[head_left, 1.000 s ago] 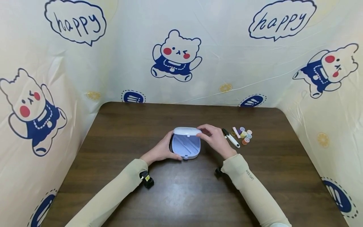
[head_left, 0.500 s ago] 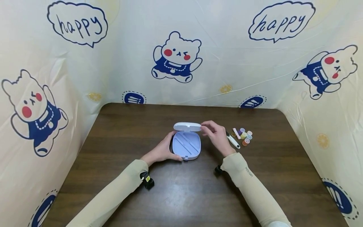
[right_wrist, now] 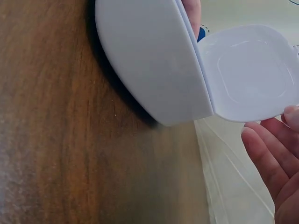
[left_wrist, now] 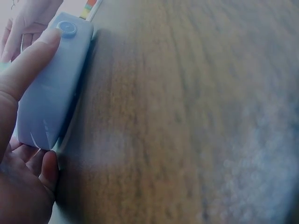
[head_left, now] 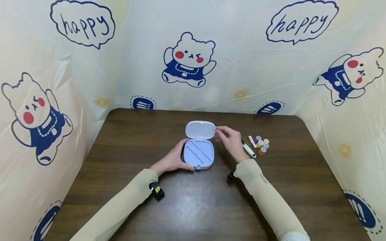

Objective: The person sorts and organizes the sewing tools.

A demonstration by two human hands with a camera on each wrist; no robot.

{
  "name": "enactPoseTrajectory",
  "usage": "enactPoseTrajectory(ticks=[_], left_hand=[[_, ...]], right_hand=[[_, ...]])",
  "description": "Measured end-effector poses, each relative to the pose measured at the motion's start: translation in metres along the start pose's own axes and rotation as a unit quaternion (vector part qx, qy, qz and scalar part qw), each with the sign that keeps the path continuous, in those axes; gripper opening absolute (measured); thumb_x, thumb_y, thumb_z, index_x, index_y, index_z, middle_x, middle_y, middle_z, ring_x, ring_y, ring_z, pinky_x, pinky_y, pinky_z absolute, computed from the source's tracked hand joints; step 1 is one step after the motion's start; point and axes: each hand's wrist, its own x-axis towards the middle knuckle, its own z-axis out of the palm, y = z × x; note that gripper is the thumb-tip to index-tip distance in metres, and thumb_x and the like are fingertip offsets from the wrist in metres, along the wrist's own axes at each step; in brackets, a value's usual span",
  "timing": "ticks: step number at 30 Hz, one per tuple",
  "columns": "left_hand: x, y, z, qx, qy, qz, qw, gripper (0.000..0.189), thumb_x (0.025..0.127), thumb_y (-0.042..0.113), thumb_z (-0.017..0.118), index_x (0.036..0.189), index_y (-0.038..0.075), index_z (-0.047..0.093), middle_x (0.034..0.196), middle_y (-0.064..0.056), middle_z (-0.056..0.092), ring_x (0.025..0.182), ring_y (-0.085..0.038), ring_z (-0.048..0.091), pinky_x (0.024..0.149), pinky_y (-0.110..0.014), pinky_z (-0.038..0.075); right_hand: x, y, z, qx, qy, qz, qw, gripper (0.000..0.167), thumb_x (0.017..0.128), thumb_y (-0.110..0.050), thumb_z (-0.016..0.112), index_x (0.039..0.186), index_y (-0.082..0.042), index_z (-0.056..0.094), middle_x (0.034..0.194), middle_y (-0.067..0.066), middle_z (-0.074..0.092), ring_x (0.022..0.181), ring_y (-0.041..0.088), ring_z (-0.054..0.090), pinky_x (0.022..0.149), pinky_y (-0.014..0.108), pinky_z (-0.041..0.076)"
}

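A lavender hinged box [head_left: 199,154] with a slanted divided compartment inside stands on the table, its lid [head_left: 200,130] swung up at the back. My left hand [head_left: 173,160] grips the box's left side, the thumb along the front. In the left wrist view that thumb lies next to the round front button [left_wrist: 67,29]. My right hand [head_left: 230,140] pinches the lid's right edge between thumb and fingers. The right wrist view shows the lid [right_wrist: 252,72] raised from the box body [right_wrist: 149,60], with the right hand [right_wrist: 280,161] at its rim.
Right of the right hand lie a white-handled tool [head_left: 249,150], a pale pink stick [head_left: 252,141] and several small thread spools [head_left: 262,150]. The brown table [head_left: 193,204] meets a printed cloth backdrop [head_left: 229,73] at its rear edge.
The lid has swung from partly raised to upright, leaning back, with my right hand moving back along with it. The left hand stays on the box.
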Motion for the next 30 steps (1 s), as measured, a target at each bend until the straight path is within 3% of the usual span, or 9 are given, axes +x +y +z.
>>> enactPoseTrajectory(ticks=[12, 22, 30], left_hand=[[0.0, 0.003, -0.002, -0.001, -0.009, -0.003, 1.0, 0.127, 0.069, 0.038, 0.1, 0.163, 0.009, 0.02, 0.164, -0.015, 0.031, 0.149, -0.03, 0.035, 0.121, -0.051, 0.031], [-0.003, 0.0, -0.002, -0.004, -0.024, -0.01, 0.9996, 0.13, 0.07, 0.042, 0.098, 0.165, 0.014, 0.015, 0.167, -0.012, 0.027, 0.152, -0.028, 0.031, 0.123, -0.05, 0.028], [-0.003, -0.002, -0.004, -0.022, -0.029, -0.001, 0.9993, 0.125, 0.073, 0.037, 0.097, 0.166, 0.017, 0.016, 0.167, -0.009, 0.029, 0.152, -0.025, 0.031, 0.123, -0.049, 0.027]], right_hand=[[0.011, 0.003, 0.0, -0.01, 0.01, 0.019, 0.9997, 0.017, 0.1, -0.012, 0.071, 0.107, 0.002, 0.078, 0.091, 0.021, 0.076, 0.079, 0.046, 0.073, 0.069, 0.051, 0.062], [0.015, 0.008, 0.0, -0.038, 0.004, 0.047, 0.9981, 0.018, 0.101, -0.015, 0.071, 0.109, -0.001, 0.079, 0.09, 0.018, 0.076, 0.077, 0.039, 0.073, 0.072, 0.053, 0.061], [0.018, 0.009, 0.0, -0.056, 0.003, 0.057, 0.9968, 0.018, 0.101, -0.017, 0.071, 0.111, -0.004, 0.079, 0.091, 0.014, 0.077, 0.08, 0.038, 0.073, 0.067, 0.033, 0.06]])
